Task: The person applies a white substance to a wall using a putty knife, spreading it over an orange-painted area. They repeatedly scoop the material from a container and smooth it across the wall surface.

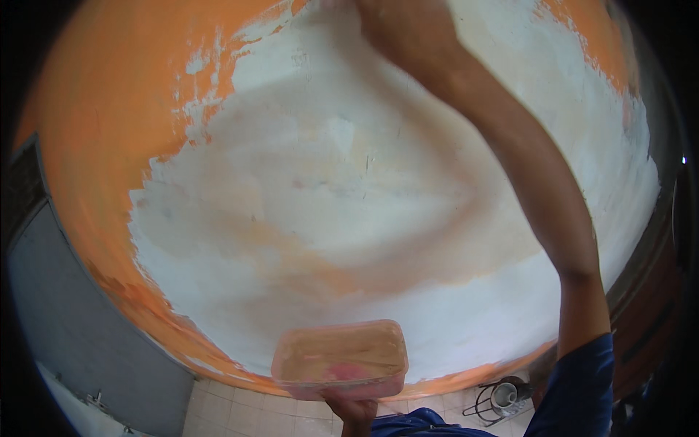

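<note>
In my left hand (352, 409), low in the picture, is a shallow rectangular translucent plastic container (302, 390). The hand supports it from beneath, with a pinkish patch showing inside its dusty bottom. My right arm reaches far up across the wall (313, 167), which is coated white over orange paint. At the upper edge, my right hand (404, 25) is close to the wall; its fingers are blurred and cut off by the frame, so anything it holds is hidden.
Orange paint (109, 95) borders the white area on the left. A grey panel (109, 313) stands at the lower left near a pale fixture with a tap (96, 399). On the tiled floor (247, 415), a dark metal stand (480, 409) sits beside a grey round vessel (504, 397).
</note>
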A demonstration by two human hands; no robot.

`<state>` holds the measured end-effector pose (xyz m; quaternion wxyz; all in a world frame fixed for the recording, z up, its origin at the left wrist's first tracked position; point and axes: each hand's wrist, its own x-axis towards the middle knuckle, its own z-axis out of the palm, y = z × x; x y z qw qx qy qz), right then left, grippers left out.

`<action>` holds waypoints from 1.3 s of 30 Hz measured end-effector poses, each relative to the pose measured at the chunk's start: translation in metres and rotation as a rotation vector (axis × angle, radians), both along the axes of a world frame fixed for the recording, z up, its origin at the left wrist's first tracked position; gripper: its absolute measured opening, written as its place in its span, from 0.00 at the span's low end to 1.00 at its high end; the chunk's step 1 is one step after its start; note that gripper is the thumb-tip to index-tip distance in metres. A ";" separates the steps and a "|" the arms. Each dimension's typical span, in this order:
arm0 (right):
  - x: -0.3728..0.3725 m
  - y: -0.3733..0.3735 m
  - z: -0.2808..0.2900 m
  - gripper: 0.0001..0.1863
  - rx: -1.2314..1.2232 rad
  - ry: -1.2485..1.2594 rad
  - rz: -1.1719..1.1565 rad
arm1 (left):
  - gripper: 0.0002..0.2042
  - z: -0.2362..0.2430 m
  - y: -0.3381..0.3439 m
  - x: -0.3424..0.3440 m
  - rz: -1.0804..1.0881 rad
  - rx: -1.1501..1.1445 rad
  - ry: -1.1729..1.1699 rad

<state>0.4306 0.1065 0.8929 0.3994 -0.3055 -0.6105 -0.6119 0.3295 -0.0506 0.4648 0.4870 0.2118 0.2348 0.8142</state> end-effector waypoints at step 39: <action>-0.039 -0.006 -0.118 0.09 0.238 -0.301 -0.073 | 0.37 -0.002 -0.014 -0.016 -0.069 0.139 -0.067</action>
